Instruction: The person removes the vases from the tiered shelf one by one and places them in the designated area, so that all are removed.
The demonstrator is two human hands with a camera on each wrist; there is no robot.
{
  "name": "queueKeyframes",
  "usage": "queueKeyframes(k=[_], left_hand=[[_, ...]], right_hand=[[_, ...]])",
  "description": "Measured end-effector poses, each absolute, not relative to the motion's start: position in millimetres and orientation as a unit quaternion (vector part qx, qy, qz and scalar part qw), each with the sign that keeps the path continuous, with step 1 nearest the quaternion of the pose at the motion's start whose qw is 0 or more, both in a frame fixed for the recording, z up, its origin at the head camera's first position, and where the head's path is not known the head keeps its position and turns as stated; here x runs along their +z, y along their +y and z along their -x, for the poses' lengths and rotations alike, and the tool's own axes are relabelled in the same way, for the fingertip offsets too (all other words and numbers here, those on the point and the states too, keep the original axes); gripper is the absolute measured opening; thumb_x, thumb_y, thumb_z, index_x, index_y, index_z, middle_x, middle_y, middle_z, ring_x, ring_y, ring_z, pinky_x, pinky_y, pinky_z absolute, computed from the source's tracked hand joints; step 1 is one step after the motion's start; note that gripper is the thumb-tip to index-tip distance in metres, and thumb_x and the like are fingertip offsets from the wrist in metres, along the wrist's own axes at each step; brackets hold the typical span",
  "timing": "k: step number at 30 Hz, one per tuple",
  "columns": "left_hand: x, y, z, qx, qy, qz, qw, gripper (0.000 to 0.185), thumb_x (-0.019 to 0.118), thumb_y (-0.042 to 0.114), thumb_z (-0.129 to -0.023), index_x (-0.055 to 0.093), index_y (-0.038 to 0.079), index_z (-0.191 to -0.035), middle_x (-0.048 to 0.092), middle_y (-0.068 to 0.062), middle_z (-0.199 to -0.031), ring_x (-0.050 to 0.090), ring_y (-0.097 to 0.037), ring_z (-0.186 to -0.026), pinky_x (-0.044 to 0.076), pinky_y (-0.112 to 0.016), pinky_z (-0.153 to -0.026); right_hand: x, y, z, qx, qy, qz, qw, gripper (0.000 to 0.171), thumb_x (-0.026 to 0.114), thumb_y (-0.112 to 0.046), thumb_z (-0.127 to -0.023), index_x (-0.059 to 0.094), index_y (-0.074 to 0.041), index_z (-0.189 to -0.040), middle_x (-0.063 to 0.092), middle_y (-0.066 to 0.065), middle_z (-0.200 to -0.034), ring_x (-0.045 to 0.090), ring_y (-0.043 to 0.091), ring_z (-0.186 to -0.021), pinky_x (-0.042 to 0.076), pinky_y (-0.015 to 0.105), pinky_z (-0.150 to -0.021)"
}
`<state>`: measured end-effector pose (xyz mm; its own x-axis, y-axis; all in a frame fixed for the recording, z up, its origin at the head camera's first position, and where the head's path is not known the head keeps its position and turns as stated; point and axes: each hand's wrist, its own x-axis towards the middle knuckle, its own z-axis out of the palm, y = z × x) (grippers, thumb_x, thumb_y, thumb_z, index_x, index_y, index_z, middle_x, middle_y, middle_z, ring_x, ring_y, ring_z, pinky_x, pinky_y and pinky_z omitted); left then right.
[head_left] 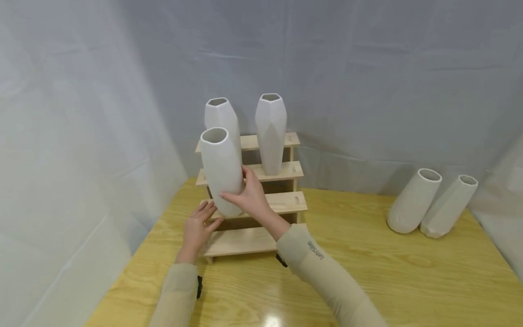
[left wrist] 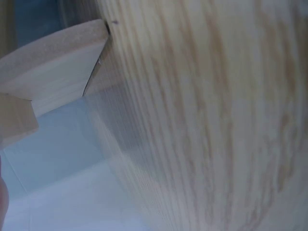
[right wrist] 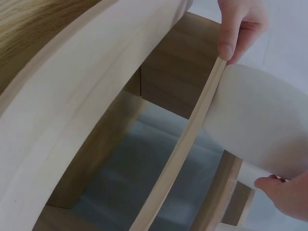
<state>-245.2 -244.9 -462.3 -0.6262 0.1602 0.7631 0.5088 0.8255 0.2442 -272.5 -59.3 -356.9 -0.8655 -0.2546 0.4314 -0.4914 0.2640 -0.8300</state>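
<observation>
Head view shows both forearms reaching fwd over the table (head_left: 367, 272). Left hand (head_left: 199, 227) lies flat w/ relaxed fingers on the stepped wooden rack (head_left: 261, 202), beside the vase base. Right hand (head_left: 250, 195) is wrapped round the smooth white vase (head_left: 221, 170), which stands tilted on the rack's 2nd step. Right wrist view alone shows the step's thin edge (right wrist: 183, 144) against the vase (right wrist: 260, 120). Behind it stand two faceted vases (head_left: 270, 131).

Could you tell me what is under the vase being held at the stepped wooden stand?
Its base meets the stand's second step from the bottom. Both hands, left and right, cover the vase's foot, so full contact is unclear.
</observation>
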Motion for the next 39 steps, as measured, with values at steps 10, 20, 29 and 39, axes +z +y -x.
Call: queueKeyframes(k=[10, 20, 29, 39], left_hand=[[-459.4, -243.8, 243.4, -0.230, -0.878, 0.183, 0.377, 0.041, 0.076, 0.019, -0.066, 0.065, -0.003, -0.100, 0.059, -0.018, -0.108, 0.051, -0.036, -0.105, 0.043, -0.049, -0.084], [-459.6, -243.5, 243.1, -0.237, -0.876, 0.183, 0.377, 0.041, 0.076, 0.018, -0.066, 0.065, -0.004, -0.099, 0.059, -0.019, -0.108, 0.051, -0.037, -0.105, 0.043, -0.050, -0.085], [-459.4, -242.4, 243.1, -0.240, -0.881, 0.176, 0.368, 0.041, 0.076, 0.018, -0.068, 0.065, -0.004, -0.101, 0.059, -0.018, -0.109, 0.050, -0.036, -0.107, 0.041, -0.049, -0.087], [-461.0, -243.6, 244.4, -0.236, -0.872, 0.193, 0.382, 0.042, 0.076, 0.017, -0.066, 0.065, -0.005, -0.100, 0.059, -0.019, -0.107, 0.051, -0.036, -0.105, 0.042, -0.049, -0.086]], right_hand=[[-350.9, -61.6, 276.9, 0.545, -0.795, -0.243, 0.106, 0.085, 0.080, -0.030, -0.063, 0.034, -0.005, -0.131, 0.047, 0.009, -0.121, 0.048, 0.021, -0.106, 0.044, 0.036, -0.086], [-349.8, -60.9, 280.0, 0.536, -0.801, -0.248, 0.098, 0.082, 0.080, -0.027, -0.064, 0.036, -0.003, -0.128, 0.048, 0.010, -0.118, 0.050, 0.020, -0.104, 0.045, 0.035, -0.085], [-350.1, -59.9, 280.3, 0.542, -0.797, -0.248, 0.100, 0.081, 0.080, -0.026, -0.063, 0.037, -0.003, -0.127, 0.049, 0.009, -0.117, 0.050, 0.020, -0.103, 0.045, 0.034, -0.084], [-353.0, -58.1, 277.5, 0.553, -0.784, -0.253, 0.125, 0.077, 0.081, -0.026, -0.061, 0.041, -0.003, -0.123, 0.053, 0.008, -0.111, 0.052, 0.019, -0.098, 0.048, 0.030, -0.078]])
